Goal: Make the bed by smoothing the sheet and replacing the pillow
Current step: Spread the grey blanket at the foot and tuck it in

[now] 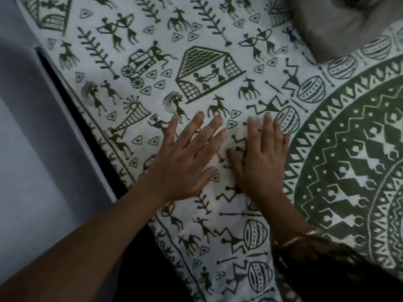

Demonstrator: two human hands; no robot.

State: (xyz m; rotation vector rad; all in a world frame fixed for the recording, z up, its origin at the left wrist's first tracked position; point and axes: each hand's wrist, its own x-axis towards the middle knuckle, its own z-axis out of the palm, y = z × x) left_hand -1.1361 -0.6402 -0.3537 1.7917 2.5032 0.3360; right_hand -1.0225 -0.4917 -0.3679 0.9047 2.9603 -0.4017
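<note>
A white sheet [196, 29] printed with dark green figures, huts and a large round pattern covers the bed. My left hand [183, 160] lies flat on it with fingers spread, near the bed's left border. My right hand [261, 158] presses flat on the sheet right beside it, fingers straight and together; a bracelet is on that wrist. A grey pillow [340, 25] lies on the sheet at the top right corner, partly cut off by the frame edge.
The bed's left edge runs diagonally from upper left to bottom centre, with a dark gap [72, 105] beside it. A pale grey surface [32, 149] fills the left side. A dark patterned sleeve [327, 269] lies over the sheet at lower right.
</note>
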